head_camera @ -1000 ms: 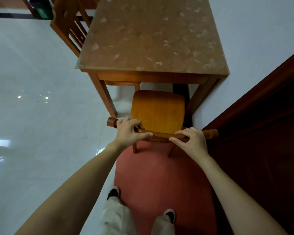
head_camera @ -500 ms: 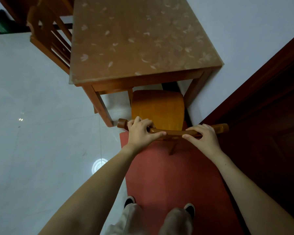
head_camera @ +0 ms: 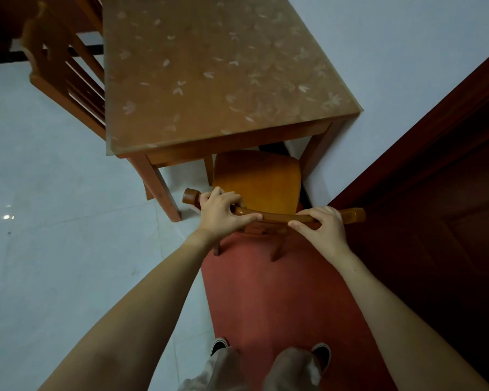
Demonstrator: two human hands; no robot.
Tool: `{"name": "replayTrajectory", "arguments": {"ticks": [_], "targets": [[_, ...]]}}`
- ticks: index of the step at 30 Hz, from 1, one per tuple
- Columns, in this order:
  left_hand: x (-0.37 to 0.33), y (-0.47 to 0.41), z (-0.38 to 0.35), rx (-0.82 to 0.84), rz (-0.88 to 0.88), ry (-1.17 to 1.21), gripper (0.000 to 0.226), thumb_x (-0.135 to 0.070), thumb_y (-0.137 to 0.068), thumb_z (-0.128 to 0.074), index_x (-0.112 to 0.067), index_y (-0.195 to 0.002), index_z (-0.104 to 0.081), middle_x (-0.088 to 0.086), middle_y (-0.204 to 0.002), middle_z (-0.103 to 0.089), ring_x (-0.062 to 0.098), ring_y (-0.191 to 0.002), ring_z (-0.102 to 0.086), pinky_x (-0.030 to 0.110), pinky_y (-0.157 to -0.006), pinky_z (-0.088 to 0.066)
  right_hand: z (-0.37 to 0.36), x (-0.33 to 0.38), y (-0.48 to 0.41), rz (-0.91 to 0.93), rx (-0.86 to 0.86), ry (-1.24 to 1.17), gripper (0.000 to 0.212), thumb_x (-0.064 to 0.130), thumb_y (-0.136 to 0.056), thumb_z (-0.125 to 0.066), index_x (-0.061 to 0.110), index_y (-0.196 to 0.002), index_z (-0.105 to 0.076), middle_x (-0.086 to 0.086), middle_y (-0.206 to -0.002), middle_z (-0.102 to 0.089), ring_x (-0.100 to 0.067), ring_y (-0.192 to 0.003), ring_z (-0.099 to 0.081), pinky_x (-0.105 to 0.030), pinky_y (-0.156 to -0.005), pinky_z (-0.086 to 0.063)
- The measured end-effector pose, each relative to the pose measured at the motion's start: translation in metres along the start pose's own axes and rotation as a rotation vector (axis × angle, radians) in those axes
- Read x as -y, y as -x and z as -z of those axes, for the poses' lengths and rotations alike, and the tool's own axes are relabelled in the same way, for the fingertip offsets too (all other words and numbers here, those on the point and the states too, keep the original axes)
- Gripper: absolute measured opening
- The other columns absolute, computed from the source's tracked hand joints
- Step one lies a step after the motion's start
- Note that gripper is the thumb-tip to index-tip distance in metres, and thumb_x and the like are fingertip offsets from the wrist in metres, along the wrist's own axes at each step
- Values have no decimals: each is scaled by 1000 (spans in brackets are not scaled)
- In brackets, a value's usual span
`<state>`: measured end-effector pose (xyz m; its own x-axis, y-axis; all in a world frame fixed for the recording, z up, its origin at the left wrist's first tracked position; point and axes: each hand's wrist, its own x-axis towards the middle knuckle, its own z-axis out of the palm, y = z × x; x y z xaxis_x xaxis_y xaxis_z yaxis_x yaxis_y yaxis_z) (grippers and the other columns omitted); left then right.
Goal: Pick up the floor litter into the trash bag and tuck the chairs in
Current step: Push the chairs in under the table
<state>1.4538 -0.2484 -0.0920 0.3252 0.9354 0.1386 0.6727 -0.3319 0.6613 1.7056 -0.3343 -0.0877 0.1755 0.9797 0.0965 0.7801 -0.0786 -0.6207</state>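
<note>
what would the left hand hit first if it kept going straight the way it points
Probably the table edge: the left hand grips the chair rail, pointing over the seat toward it, though depth is unclear.

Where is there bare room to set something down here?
The whole table top is bare. White floor left of the red mat is open. It is crowded at the near chair, gripped by the left hand and right hand, close to the dark door.

Left hand and right hand grip the top rail of a wooden chair, its seat partly under the desk; 2 shoes stand on a red mat
</note>
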Motion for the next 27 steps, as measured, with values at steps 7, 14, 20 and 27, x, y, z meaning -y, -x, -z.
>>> {"name": "replayTrajectory", "arguments": {"ticks": [7,14,20,27], "targets": [[20,-27,15,27,-43,-5,54,-82,-62,-58,-28,-64,-55,-16,-64,-50,7,-80,-39,30,-76,-19,-17,17,-17,-52,-25,10,26,55,-77,-72,32,-90,-72,18,-84,-61,-7,-94,-47,-17,-87,-27],[27,-61,20,60,-51,24,45,-81,-62,-58,-37,-71,-64,-20,-75,-60,5,-85,-40,30,-84,-18,-20,22,-46,-65,-31,-14,34,62,-76,-69,31,-90,-74,17,-82,-62,-6,-92,-47,-22,-86,-30],[23,-73,14,61,-86,14,38,-78,-67,-57,-46,-82,-69,-28,-84,-61,1,-87,-42,27,-88,-15,-19,10,-62,-38,-40,-14,43,71,-73,-59,33,-88,-73,17,-80,-63,-9,-88,-52,-24,-89,-32],[0,-71,-7,-20,-47,181,38,-64,-73,-61,-32,-89,-74,-27,-88,-63,0,-95,-55,28,-98,-19,-1,-2,-78,-43,-28,-137,29,55,-70,-77,32,-89,-76,27,-81,-61,-11,-92,-55,-34,-94,-38]]}}
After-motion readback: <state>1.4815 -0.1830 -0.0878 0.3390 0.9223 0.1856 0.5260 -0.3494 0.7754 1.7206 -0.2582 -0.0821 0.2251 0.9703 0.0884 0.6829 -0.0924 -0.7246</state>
